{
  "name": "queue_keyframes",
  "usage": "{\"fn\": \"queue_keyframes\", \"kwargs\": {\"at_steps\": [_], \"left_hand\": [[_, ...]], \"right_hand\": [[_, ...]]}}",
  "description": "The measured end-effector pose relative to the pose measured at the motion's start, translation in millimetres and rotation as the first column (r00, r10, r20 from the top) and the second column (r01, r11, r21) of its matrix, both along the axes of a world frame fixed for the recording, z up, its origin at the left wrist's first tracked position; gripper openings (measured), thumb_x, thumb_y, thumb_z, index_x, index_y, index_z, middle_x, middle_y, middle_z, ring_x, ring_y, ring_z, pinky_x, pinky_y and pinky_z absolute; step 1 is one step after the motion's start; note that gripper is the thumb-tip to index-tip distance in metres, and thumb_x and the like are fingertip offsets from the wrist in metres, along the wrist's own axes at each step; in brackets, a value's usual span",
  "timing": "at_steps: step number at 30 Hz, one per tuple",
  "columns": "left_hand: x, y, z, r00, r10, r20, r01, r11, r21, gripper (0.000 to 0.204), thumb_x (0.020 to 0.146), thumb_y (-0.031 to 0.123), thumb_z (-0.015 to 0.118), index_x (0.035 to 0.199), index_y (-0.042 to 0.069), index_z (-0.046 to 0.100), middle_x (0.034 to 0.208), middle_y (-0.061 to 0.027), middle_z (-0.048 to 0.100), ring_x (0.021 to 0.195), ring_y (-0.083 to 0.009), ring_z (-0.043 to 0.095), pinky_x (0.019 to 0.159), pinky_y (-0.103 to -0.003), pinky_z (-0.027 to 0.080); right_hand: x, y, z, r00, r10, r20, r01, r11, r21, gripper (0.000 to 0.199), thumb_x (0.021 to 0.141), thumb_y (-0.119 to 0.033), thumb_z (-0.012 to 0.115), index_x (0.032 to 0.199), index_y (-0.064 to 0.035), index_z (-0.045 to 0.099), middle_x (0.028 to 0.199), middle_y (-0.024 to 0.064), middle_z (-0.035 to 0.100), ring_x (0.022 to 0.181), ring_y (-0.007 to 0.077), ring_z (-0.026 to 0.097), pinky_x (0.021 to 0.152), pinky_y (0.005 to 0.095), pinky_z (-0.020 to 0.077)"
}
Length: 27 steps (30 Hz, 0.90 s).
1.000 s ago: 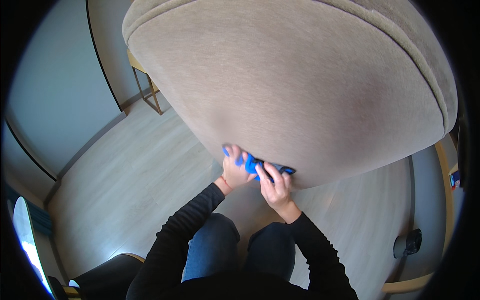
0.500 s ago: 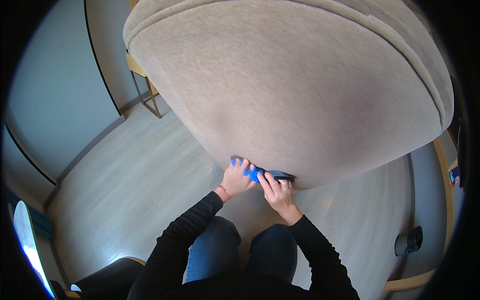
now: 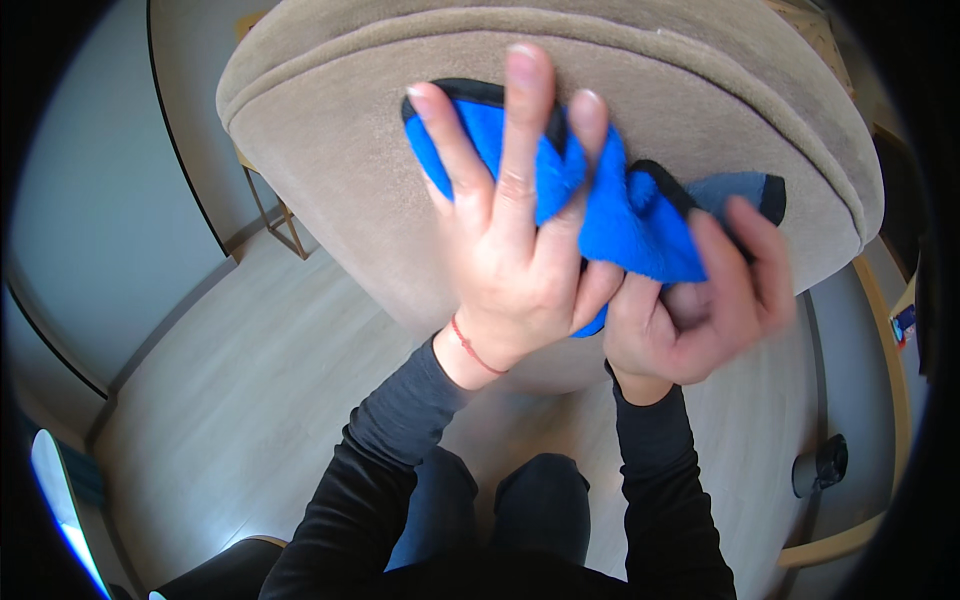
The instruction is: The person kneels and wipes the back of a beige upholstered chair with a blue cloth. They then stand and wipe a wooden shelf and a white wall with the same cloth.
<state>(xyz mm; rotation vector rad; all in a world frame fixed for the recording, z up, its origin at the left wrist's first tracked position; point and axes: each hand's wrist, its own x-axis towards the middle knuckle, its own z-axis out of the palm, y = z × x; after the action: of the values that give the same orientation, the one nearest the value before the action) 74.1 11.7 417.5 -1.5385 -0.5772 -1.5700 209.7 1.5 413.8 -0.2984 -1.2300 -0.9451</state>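
A bright blue cloth [image 3: 655, 235] with black edging and a grey-blue side lies bunched against a large beige upholstered backrest [image 3: 330, 150]. Across the left part of the cloth, my left hand [image 3: 520, 265] has its fingers spread, with folds of it between the fingers and the thumb beside it. My right hand [image 3: 690, 320], partly blurred, has curled fingers at the cloth's right part; where its fingertips meet the fabric is partly hidden. A thin red string circles my left wrist. The hands nearly touch each other.
A thin-legged piece of furniture [image 3: 270, 205] stands behind the backrest on the left, near a pale wall panel [image 3: 90, 150]. A dark bin [image 3: 820, 465] is at the right on the pale floor [image 3: 260, 380]. A curved wooden edge [image 3: 830, 545] runs at lower right.
Both hands and the cloth have moved up from the backrest's lower edge toward its upper part. The cloth is more spread out, and the left fingers are more stretched.
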Motion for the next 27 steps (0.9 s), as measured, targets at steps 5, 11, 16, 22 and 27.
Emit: {"fn": "queue_keyframes", "kwargs": {"at_steps": [5, 11, 16, 22, 27], "left_hand": [[13, 2, -72, 1.0, 0.008, -0.011, -0.01, 0.986, -0.169, 0.046, 0.091, 0.033, 0.055, 0.125, 0.003, 0.062, 0.143, -0.0309, 0.043, 0.137, -0.0584, 0.026, 0.109, -0.064, 0.024], [8, 13, -155, 0.985, 0.133, -0.107, -0.149, 0.975, -0.163, 0.065, 0.091, 0.045, 0.055, 0.139, 0.002, 0.048, 0.148, -0.0358, 0.03, 0.14, -0.0574, 0.02, 0.108, -0.063, 0.024], [21, 3, -98, 0.991, -0.07, 0.111, 0.089, 0.98, -0.179, 0.067, 0.086, 0.041, 0.054, 0.137, -0.003, 0.049, 0.138, -0.0437, 0.036, 0.133, -0.0639, 0.025, 0.105, -0.07, 0.022], [63, 7, -87, 0.997, 0.062, 0.035, -0.061, 0.997, -0.05, 0.039, 0.085, 0.025, 0.06, 0.121, 0.011, 0.068, 0.14, -0.0115, 0.053, 0.14, -0.0425, 0.031, 0.108, -0.056, 0.029], [58, 24, -193, 0.981, 0.105, -0.163, -0.135, 0.974, -0.182, 0.041, 0.09, 0.03, 0.056, 0.127, 0.014, 0.06, 0.146, -0.0028, 0.048, 0.137, -0.0307, 0.035, 0.11, -0.047, 0.025]], "right_hand": [[16, -2, -61, 0.976, -0.121, 0.179, 0.147, 0.979, -0.14, 0.034, 0.079, -0.017, 0.078, 0.111, -0.0166, 0.067, 0.111, 0.0046, 0.059, 0.096, 0.0219, 0.051, 0.08, 0.0311, 0.0418], [27, 9, -134, 0.964, -0.077, 0.255, 0.137, 0.964, -0.227, 0.028, 0.08, -0.006, 0.069, 0.106, -0.0149, 0.068, 0.105, 0.0037, 0.058, 0.087, 0.0241, 0.053, 0.073, 0.0329, 0.047], [57, 2, -93, 0.991, 0.135, 0.013, -0.133, 0.985, -0.115, 0.026, 0.082, -0.005, 0.07, 0.107, -0.007, 0.062, 0.113, 0.0141, 0.05, 0.092, 0.0268, 0.059, 0.075, 0.0352, 0.0544], [57, 4, -90, 0.981, -0.184, 0.057, 0.192, 0.947, -0.258, 0.023, 0.084, -0.013, 0.074, 0.098, -0.0163, 0.057, 0.111, 0.0066, 0.057, 0.097, 0.0253, 0.053, 0.083, 0.0388, 0.0424], [62, 27, -185, 0.992, -0.089, 0.084, 0.111, 0.947, -0.302, 0.028, 0.08, -0.009, 0.076, 0.1, -0.0156, 0.057, 0.105, 0.005, 0.059, 0.092, 0.0258, 0.053, 0.076, 0.0369, 0.0448]]}}
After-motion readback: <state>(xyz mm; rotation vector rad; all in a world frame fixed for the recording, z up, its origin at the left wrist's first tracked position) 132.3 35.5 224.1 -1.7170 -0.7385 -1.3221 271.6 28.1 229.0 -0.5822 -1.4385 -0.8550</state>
